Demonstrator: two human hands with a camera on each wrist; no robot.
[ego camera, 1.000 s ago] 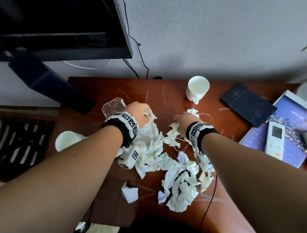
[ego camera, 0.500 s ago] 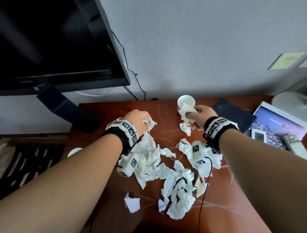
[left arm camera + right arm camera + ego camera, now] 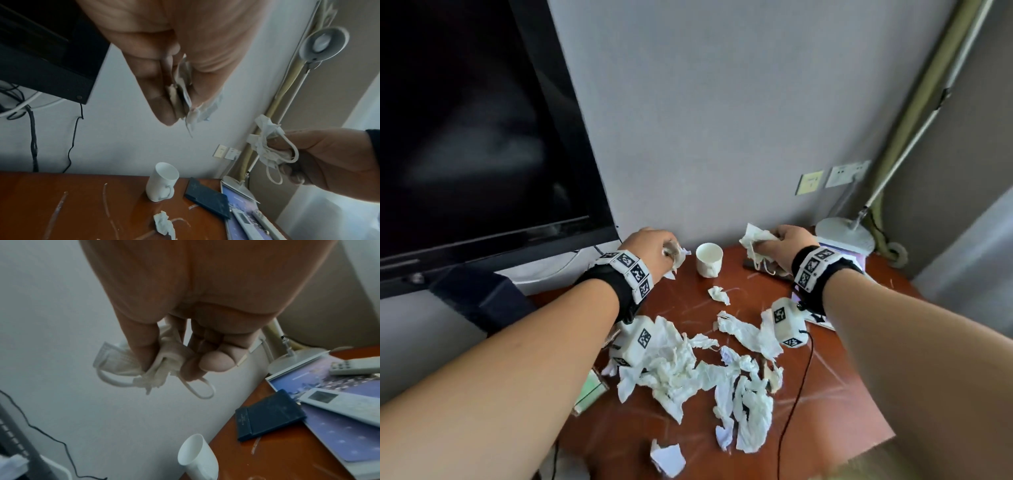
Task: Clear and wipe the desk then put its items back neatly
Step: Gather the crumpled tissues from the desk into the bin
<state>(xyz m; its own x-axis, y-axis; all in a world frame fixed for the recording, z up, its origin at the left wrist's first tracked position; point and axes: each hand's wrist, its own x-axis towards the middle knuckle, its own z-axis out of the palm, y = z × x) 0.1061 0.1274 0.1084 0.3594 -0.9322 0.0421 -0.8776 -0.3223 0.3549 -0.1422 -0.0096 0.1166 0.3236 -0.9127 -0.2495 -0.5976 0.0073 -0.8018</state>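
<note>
Clearing step, not wiping yet. I am lifting litter off the desk [image 3: 822, 387] with both hands raised above its far edge.

Largest first: the desk is a glossy red-brown wood top, streaked with pale smears that are going to need the wipe. The television [image 3: 465, 137] is hanging dark and flat on the wall at left. At right a purple printed board [image 3: 337, 426] is lying flat, carrying 2 pale plastic remotes [image 3: 339, 404]. Beside it a dark blue wallet-like case [image 3: 269, 415], matte, scuffed. A round white lamp base [image 3: 842, 236] is sitting in the far right corner.

The tissue pile [image 3: 688, 370] is sprawling across the desk's middle: thin, crumpled, torn white paper, soft and light. A white mug [image 3: 709, 259] is standing upright near the wall, between my 2 hands, smooth ceramic with a handle.

My right hand [image 3: 787, 245] is curling tight around a crumpled face mask [image 3: 121, 361], pleated fabric, elastic loops dangling. My left hand [image 3: 650, 245] is pinching a small wad of scraps [image 3: 183, 91], thumb against fingers, brownish paper and a clear sliver.

Next, as I judge it: drop both handfuls somewhere off the desk, then come back for the pile. Loose shreds are likely to scatter, so gather them inward before lifting.
</note>
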